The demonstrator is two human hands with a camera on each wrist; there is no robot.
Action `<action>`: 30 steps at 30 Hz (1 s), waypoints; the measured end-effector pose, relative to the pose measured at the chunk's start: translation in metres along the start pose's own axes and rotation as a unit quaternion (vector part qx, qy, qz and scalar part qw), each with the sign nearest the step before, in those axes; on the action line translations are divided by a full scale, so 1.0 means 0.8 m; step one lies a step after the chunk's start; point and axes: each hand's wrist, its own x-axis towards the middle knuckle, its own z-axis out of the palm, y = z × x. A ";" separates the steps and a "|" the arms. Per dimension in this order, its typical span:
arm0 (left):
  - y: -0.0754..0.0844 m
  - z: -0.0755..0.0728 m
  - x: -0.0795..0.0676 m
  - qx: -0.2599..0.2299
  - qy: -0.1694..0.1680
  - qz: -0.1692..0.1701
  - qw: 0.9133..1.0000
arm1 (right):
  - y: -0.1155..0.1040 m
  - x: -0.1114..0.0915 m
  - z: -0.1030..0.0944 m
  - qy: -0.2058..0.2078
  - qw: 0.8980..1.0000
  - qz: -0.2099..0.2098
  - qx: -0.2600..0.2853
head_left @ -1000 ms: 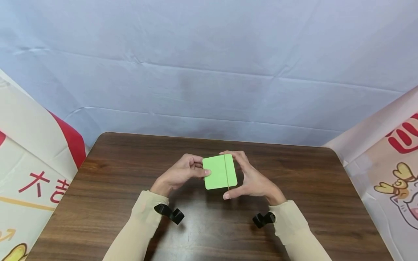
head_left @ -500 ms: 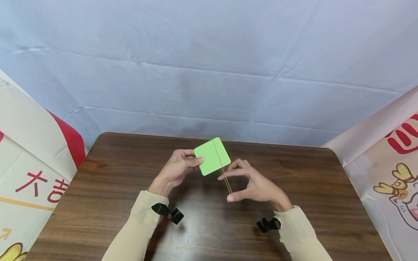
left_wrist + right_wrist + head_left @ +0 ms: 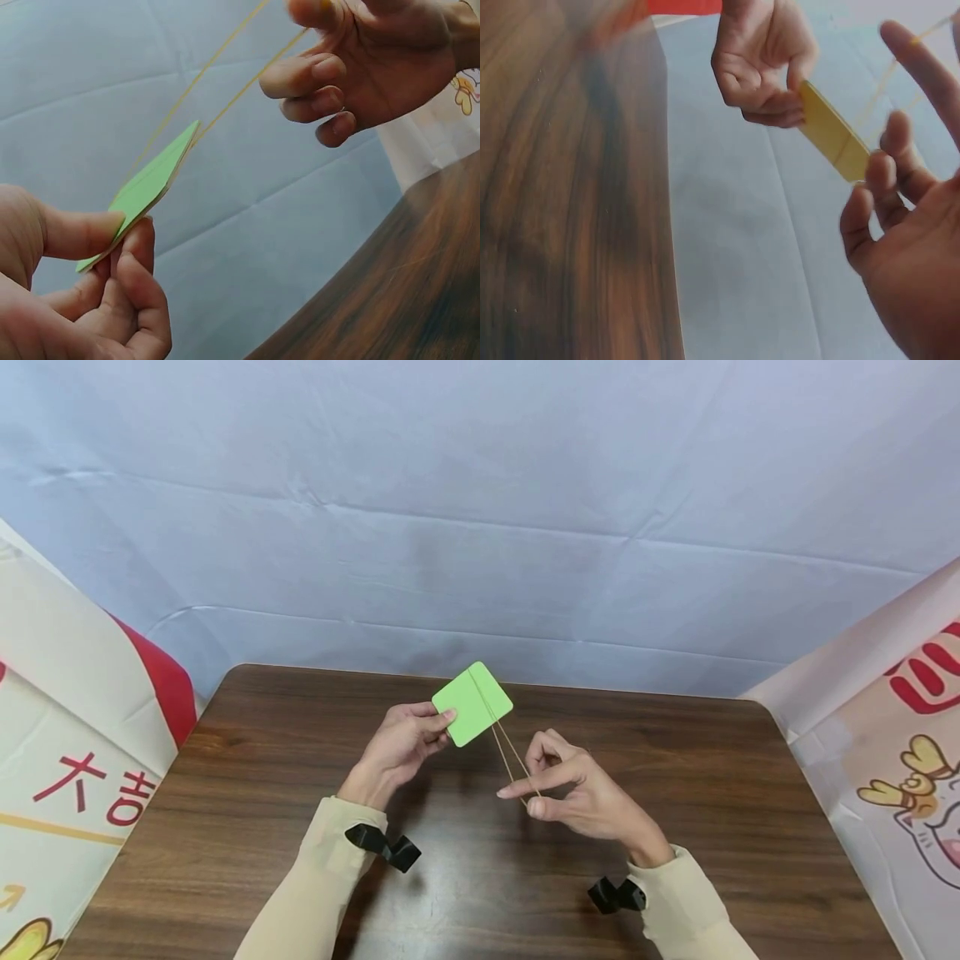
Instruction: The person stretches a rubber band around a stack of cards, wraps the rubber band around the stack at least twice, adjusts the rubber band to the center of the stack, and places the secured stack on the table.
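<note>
A thin, rounded square green card stack (image 3: pixel 461 700) is pinched at its lower left corner by my left hand (image 3: pixel 396 745), thumb on top and fingers beneath. Seen in the right wrist view, the stack's other face (image 3: pixel 826 135) looks yellow. A thin tan rubber band (image 3: pixel 255 80) runs around the stack and stretches away from its lower right edge in two strands. My right hand (image 3: pixel 592 793) holds the band's far end, looped over the index finger and thumb, and pulls it toward the lower right. Its other fingers (image 3: pixel 307 79) are curled in.
Both hands are over a dark wood-grain table (image 3: pixel 270 760). A pale blue cloth (image 3: pixel 480 527) hangs behind it. Printed banners stand at the left (image 3: pixel 75 727) and right (image 3: pixel 885 777). A black wrist camera (image 3: pixel 386 847) sits on each cuff.
The left hand has shifted left and turned the card stack to a diamond-like tilt. The right hand has moved off the stack, down and right, drawing the rubber band out into a long loop.
</note>
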 end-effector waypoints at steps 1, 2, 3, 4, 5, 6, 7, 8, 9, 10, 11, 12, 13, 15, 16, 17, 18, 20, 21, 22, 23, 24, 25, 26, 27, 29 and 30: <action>0.000 0.000 0.000 -0.004 0.003 -0.001 1.000 | 0.001 0.002 0.002 0.009 1.000 -0.017 0.001; 0.000 0.001 0.000 -0.007 0.006 -0.002 1.000 | 0.002 0.003 0.005 0.017 0.999 -0.032 0.002; 0.001 0.002 0.000 -0.011 0.008 -0.003 1.000 | 0.002 0.005 0.007 0.025 0.999 -0.045 0.006; 0.001 0.003 0.000 -0.016 0.011 -0.004 1.000 | 0.003 0.007 0.010 0.032 0.998 -0.056 0.009; 0.001 0.003 0.000 -0.020 0.014 -0.005 1.000 | 0.004 0.009 0.012 0.038 0.997 -0.067 0.010; 0.001 0.004 0.000 -0.025 0.017 -0.007 1.000 | 0.004 0.010 0.014 0.044 0.996 -0.078 0.009; 0.001 0.004 0.000 -0.030 0.019 -0.008 0.999 | 0.005 0.012 0.016 0.050 0.995 -0.085 0.006; 0.001 0.005 0.001 -0.035 0.020 -0.010 0.999 | 0.005 0.014 0.017 0.057 0.994 -0.091 0.000; 0.001 0.005 0.001 -0.041 0.023 -0.011 0.999 | 0.005 0.015 0.018 0.063 0.994 -0.093 -0.009; 0.001 0.004 0.001 -0.045 0.025 -0.012 0.999 | 0.004 0.016 0.019 0.068 0.993 -0.093 -0.025; 0.001 0.004 0.002 -0.049 0.026 -0.013 0.998 | 0.004 0.017 0.020 0.071 0.993 -0.090 -0.037; 0.001 0.003 0.002 -0.052 0.027 -0.014 0.998 | 0.002 0.017 0.020 0.072 0.993 -0.083 -0.049; 0.001 0.003 0.003 -0.055 0.028 -0.014 0.998 | 0.001 0.018 0.020 0.070 0.993 -0.074 -0.061; 0.002 0.003 0.003 -0.061 0.030 -0.014 0.998 | -0.002 0.018 0.021 0.058 0.993 -0.051 -0.086; 0.002 0.002 0.003 -0.063 0.031 -0.014 0.997 | -0.004 0.018 0.021 0.049 0.993 -0.037 -0.100; 0.002 0.002 0.004 -0.066 0.032 -0.014 0.997 | -0.006 0.017 0.021 0.040 0.992 -0.022 -0.115; 0.002 0.002 0.004 -0.070 0.034 -0.014 0.997 | -0.008 0.017 0.021 0.031 0.991 -0.010 -0.133; 0.003 0.002 0.004 -0.076 0.038 -0.014 0.996 | -0.012 0.017 0.022 0.016 0.985 0.017 -0.173; 0.003 0.002 0.004 -0.079 0.041 -0.014 0.996 | -0.014 0.017 0.022 0.011 0.980 0.032 -0.196; 0.003 0.001 0.004 -0.080 0.044 -0.013 0.996 | -0.016 0.017 0.022 0.009 0.975 0.045 -0.219; 0.003 0.001 0.004 -0.081 0.046 -0.012 0.996 | -0.018 0.018 0.023 0.007 0.969 0.055 -0.241; 0.003 0.001 0.004 -0.081 0.049 -0.010 0.995 | -0.020 0.018 0.024 0.006 0.963 0.064 -0.262; 0.003 0.000 0.004 -0.081 0.053 -0.008 0.995 | -0.022 0.019 0.025 0.005 0.956 0.076 -0.284; 0.003 0.000 0.003 -0.080 0.057 -0.004 0.995 | -0.024 0.019 0.027 0.006 0.949 0.083 -0.304; 0.002 0.000 0.003 -0.078 0.059 0.001 0.995 | -0.026 0.020 0.028 0.007 0.942 0.090 -0.323; 0.002 0.000 0.003 -0.075 0.067 0.013 0.995 | -0.028 0.020 0.030 0.014 0.930 0.100 -0.353; 0.002 0.000 0.003 -0.074 0.071 0.020 0.995 | -0.029 0.021 0.031 0.020 0.925 0.103 -0.365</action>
